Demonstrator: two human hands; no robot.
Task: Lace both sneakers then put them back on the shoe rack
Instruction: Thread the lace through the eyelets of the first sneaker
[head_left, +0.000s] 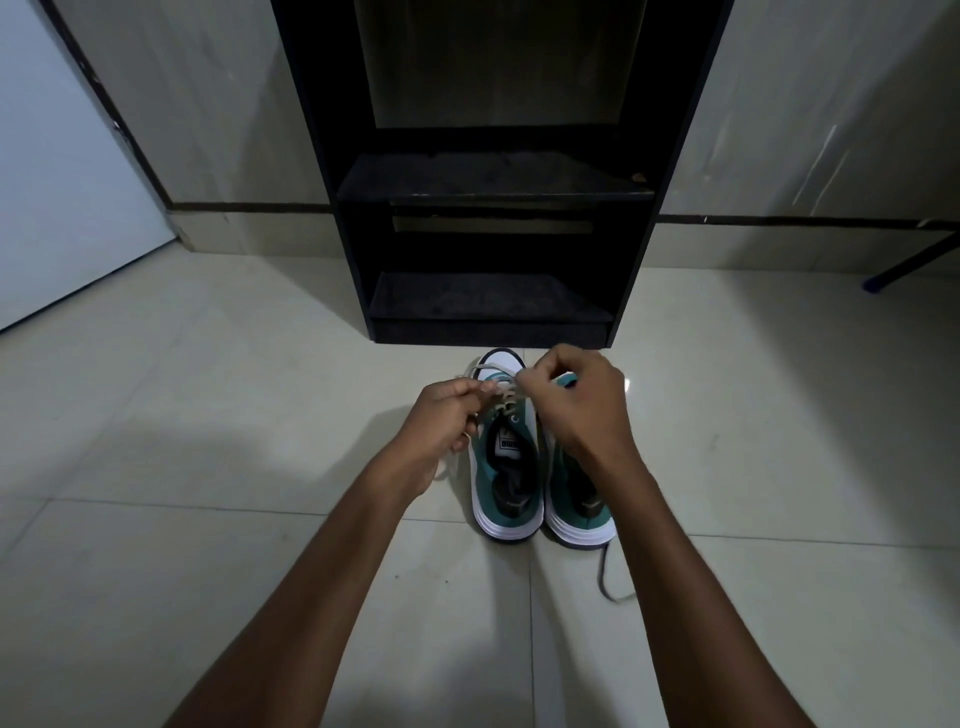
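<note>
Two teal sneakers with white soles stand side by side on the tiled floor, toes toward the black shoe rack (358, 249). The left sneaker (506, 499) has a white lace (506, 397) crossing its lower eyelets. My left hand (447, 415) pinches one end of that lace at the shoe's left side. My right hand (582, 400) pinches the other end above the toe area and covers the front of the right sneaker (582, 514). A loose lace end (608, 577) trails on the floor behind the right sneaker.
The rack's two low shelves (488, 306) are dark and hold nothing. A white door (62, 182) stands at the left. A dark furniture leg with a blue foot (883, 278) reaches in at the right. Pale floor tiles lie all around.
</note>
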